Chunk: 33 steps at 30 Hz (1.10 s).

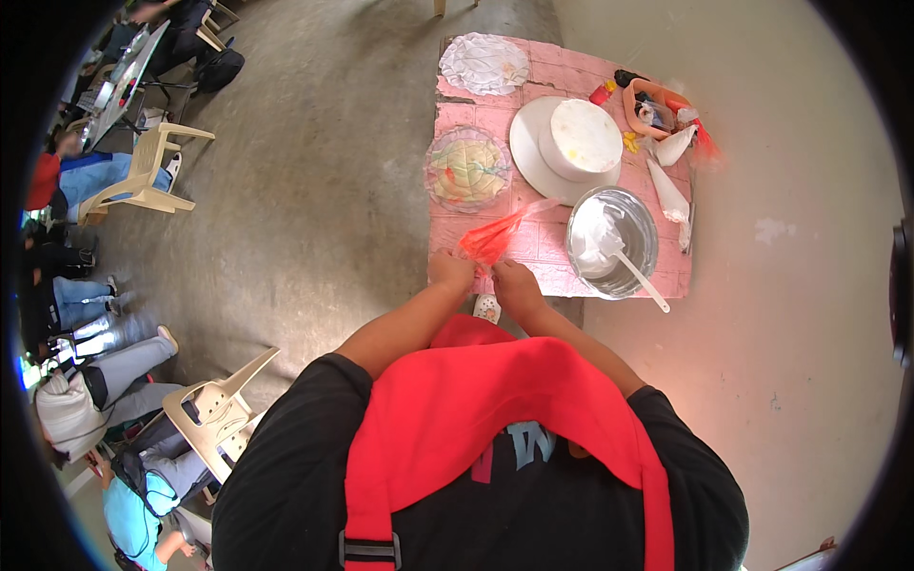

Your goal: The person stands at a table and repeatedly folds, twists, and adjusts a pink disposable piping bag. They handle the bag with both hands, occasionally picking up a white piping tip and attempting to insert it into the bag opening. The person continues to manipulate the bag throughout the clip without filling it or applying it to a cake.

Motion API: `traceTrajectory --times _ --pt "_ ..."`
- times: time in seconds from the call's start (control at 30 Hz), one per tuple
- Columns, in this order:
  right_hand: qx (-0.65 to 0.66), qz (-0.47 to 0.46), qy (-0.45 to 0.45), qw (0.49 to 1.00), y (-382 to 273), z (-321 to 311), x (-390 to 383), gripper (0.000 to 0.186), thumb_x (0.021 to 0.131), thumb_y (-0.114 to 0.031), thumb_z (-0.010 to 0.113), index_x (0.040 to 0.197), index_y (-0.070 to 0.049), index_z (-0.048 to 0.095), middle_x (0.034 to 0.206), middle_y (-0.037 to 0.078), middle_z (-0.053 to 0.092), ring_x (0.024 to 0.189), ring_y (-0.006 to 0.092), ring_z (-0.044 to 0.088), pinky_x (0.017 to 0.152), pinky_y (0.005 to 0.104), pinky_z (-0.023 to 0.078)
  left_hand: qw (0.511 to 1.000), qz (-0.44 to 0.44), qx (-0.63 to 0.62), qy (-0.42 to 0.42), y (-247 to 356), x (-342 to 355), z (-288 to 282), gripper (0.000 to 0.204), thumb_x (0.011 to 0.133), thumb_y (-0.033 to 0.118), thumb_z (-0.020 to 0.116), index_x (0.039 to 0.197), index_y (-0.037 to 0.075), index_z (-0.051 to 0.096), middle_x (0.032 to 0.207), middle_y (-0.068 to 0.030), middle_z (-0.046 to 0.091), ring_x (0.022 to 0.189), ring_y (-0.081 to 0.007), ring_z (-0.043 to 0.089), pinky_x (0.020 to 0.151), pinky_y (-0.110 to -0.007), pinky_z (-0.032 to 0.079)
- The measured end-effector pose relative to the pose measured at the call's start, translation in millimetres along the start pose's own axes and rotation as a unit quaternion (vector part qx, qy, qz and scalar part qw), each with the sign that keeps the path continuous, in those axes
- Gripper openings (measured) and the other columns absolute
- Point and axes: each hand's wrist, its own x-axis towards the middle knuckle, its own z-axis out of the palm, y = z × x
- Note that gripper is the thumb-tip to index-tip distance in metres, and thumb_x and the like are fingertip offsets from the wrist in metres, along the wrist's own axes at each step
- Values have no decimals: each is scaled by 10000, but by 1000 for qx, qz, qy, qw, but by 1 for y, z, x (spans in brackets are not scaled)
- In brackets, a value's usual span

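Note:
At the near edge of the pink table, my left hand and my right hand pinch the near end of a thin red plastic bag. The bag's far end spreads out over the tabletop. Right of the hands stands a metal mixing bowl with white cream inside. A white spatula leans in it, its handle over the rim. Beyond the bowl, a round cake covered in white icing rests on a white turntable.
Two crumpled round covers, one whitish and one greenish, lie along the table's left side. White piping bags and an orange basket sit at the right. A wall borders that side. People and beige chairs are at left.

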Motion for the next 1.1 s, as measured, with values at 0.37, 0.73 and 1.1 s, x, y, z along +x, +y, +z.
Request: traceTrajectory --times 0.37,0.73,1.1 --pt "-20 -39 28 999 -2 -5 10 82 751 -38 549 832 -22 546 775 163 565 742 346 558 684 434 464 997 -6 68 29 18 -15 -8 334 668 179 745 935 18 624 844 -156 670 748 -291 665 665 -387 517" --pt "-86 -22 6 996 1 -1 19 134 741 -4 538 872 -27 552 823 155 569 785 336 558 691 421 468 995 40 86 23 27 -25 -14 459 569 95 772 974 -17 586 880 -164 640 810 -252 648 664 -351 530" --pt "47 11 108 993 -5 -9 9 182 786 -70 616 943 -2 555 883 181 582 829 368 562 732 433 463 981 -37 -141 -125 45 -32 -34 283 757 185 652 938 -2 540 839 -184 617 711 -258 644 634 -371 524"
